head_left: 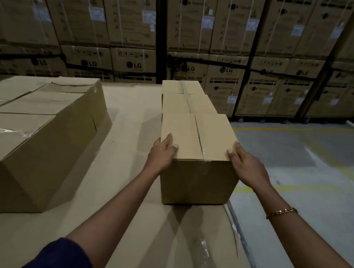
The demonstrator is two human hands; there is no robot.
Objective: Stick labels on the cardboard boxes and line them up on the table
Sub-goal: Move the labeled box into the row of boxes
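A plain cardboard box [197,155] stands on the cardboard-covered table [123,192], at the table's right edge. My left hand [162,153] grips its near left top corner and my right hand [246,168] grips its near right top corner. Behind it, two more boxes of the same kind, the middle box [186,103] and the far box [180,87], form one row running away from me. No label shows on any visible face of these boxes.
A block of several taped cardboard boxes [39,126] fills the left of the table. The table's right edge [235,225] drops to a grey floor [303,171] with yellow lines. Tall stacks of printed cartons [197,42] wall off the back.
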